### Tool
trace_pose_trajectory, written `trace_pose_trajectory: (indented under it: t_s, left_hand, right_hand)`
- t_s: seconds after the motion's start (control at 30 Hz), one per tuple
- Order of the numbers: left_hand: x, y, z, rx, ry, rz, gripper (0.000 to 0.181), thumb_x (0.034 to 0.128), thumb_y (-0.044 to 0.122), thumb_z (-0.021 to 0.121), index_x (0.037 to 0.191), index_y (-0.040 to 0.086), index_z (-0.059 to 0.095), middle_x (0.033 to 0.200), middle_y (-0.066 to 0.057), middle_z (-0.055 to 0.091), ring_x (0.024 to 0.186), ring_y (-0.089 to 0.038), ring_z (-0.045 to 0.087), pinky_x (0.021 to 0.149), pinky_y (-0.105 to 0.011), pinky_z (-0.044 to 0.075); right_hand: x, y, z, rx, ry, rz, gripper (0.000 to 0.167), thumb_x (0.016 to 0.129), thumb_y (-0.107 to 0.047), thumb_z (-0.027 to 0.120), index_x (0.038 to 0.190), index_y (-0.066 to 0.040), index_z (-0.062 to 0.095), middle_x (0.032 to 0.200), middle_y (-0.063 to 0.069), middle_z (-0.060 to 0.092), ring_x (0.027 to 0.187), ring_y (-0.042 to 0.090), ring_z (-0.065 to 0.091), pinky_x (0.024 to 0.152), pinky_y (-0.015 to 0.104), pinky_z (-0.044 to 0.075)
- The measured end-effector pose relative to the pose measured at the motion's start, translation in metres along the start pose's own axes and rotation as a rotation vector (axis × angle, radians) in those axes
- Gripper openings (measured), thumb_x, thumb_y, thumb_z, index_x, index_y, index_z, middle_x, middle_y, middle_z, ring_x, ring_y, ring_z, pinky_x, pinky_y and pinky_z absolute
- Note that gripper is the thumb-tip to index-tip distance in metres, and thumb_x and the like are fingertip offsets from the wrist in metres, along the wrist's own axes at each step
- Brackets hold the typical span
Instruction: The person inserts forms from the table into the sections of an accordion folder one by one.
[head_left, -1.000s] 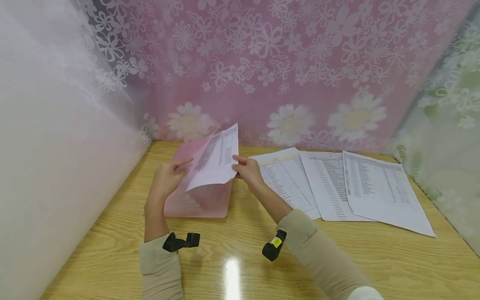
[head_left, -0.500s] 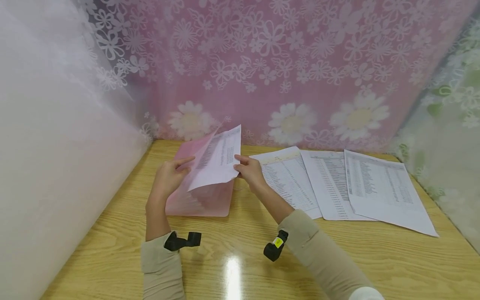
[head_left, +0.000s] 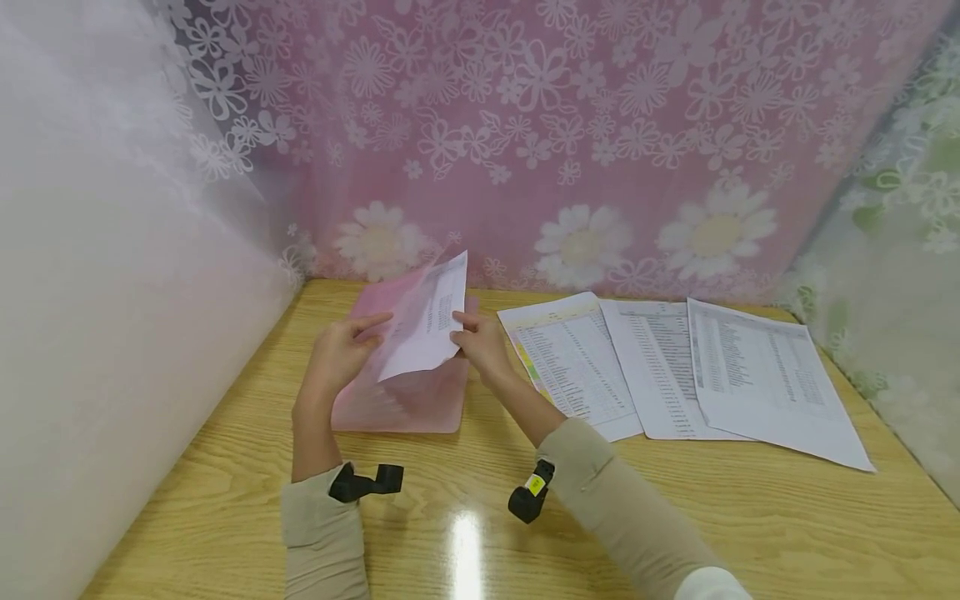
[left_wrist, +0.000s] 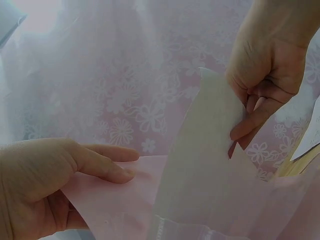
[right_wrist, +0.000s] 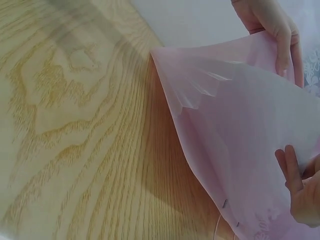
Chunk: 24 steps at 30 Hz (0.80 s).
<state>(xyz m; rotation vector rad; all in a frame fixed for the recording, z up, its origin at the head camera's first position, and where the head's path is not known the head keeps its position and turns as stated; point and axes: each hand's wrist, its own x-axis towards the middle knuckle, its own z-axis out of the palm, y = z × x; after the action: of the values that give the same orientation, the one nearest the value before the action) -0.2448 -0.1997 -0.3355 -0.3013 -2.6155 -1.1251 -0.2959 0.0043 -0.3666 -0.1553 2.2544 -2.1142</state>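
A pink translucent folder with pleated inner pockets stands partly opened at the left of the table. My left hand pinches the folder's raised cover between thumb and fingers, as the left wrist view also shows at the cover. A printed white sheet is partly inside the folder, its left part seen through the pink plastic. My right hand pinches that sheet by its right edge. In the right wrist view, the pleats fan out at the folder's side.
Three printed sheets lie overlapping to the right: one with a yellow header, a middle one and a right one. The wooden table meets a pink flowered curtain behind and a pale covering at left.
My right hand has moved a little to the left with the sheet, and more of the sheet is behind the pink cover. The left hand has barely moved.
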Motion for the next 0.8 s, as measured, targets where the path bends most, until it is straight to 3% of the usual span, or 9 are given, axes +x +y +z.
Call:
trace_pose_trajectory:
  t_s: [0.07,0.37,0.53,0.8]
  left_hand:
    - [0.0,0.001,0.0,-0.005,-0.008,-0.003,0.034,0.0879,0.005,0.059,0.121,0.01,0.062,0.061,-0.007,0.048,0.04,-0.008,0.023,0.041,-0.025,0.029]
    - [0.0,-0.001,0.0,-0.017,-0.022,-0.014,0.035,0.0888,0.006,0.059,0.123,0.009,0.061,0.049,0.0,0.035,0.04,-0.008,0.022,0.041,-0.025,0.029]
    - [0.001,-0.002,0.0,-0.023,-0.022,-0.017,0.035,0.0889,0.006,0.058,0.123,0.01,0.061,0.047,0.002,0.032,0.04,-0.008,0.021,0.041,-0.025,0.028]
    - [0.0,-0.002,-0.001,-0.01,-0.02,-0.023,0.036,0.0885,0.005,0.058,0.123,0.011,0.061,0.048,0.002,0.033,0.04,-0.008,0.02,0.042,-0.026,0.028]
  right_hand:
    - [0.001,0.003,0.003,-0.006,0.012,-0.002,0.038,0.088,0.002,0.054,0.126,0.004,0.053,0.116,0.018,0.058,0.067,0.016,0.063,0.062,0.025,0.051]
    - [0.001,-0.002,0.002,-0.073,-0.064,0.007,0.04,0.09,-0.008,0.057,0.129,-0.003,0.053,0.117,0.015,0.059,0.072,0.02,0.063,0.063,0.03,0.052]
    - [0.001,-0.001,-0.002,-0.095,-0.101,0.025,0.038,0.09,-0.014,0.059,0.127,-0.006,0.056,0.108,0.013,0.062,0.071,0.017,0.061,0.066,0.03,0.052]
    - [-0.001,-0.003,-0.008,-0.119,-0.221,0.029,0.038,0.088,-0.016,0.063,0.124,-0.006,0.058,0.095,0.008,0.066,0.066,0.018,0.064,0.065,0.036,0.052]
